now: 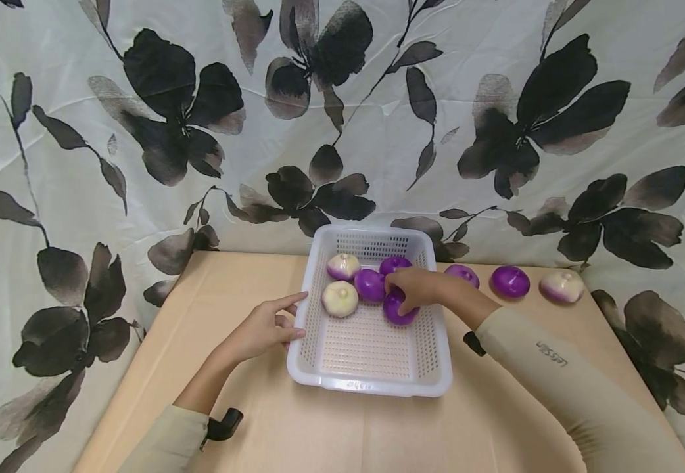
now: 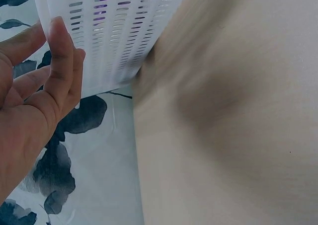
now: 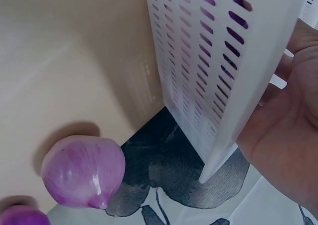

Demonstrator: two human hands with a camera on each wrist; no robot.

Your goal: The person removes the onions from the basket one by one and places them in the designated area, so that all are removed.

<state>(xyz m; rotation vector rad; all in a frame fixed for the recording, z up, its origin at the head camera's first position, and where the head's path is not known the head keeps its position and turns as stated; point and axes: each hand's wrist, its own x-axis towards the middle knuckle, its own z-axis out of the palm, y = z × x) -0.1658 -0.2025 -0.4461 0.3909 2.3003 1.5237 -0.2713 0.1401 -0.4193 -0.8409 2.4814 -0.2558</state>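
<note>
A white perforated plastic basket (image 1: 366, 348) sits on the table, tilted nowhere that shows. My left hand (image 1: 265, 328) pinches its left rim between thumb and fingers, as the left wrist view also shows of the hand (image 2: 44, 81). Reaching over the right rim, my right hand (image 1: 419, 289) grips a purple onion (image 1: 394, 314) inside, thumb and fingers around it. Beside that lie another purple onion (image 1: 369, 285) and a third (image 1: 396, 263) behind, partly covered by the hand. Two pale onions (image 1: 340, 299) are at the basket's left. The basket wall hides the right fingertips in the right wrist view.
Right of the basket, along the table's back edge, lie a purple onion (image 1: 463, 274), a darker one (image 1: 509, 282) and a pale purple-tinged onion (image 1: 561, 287). A flower-print cloth (image 1: 378, 131) hangs behind the light wood-coloured table (image 1: 354, 433).
</note>
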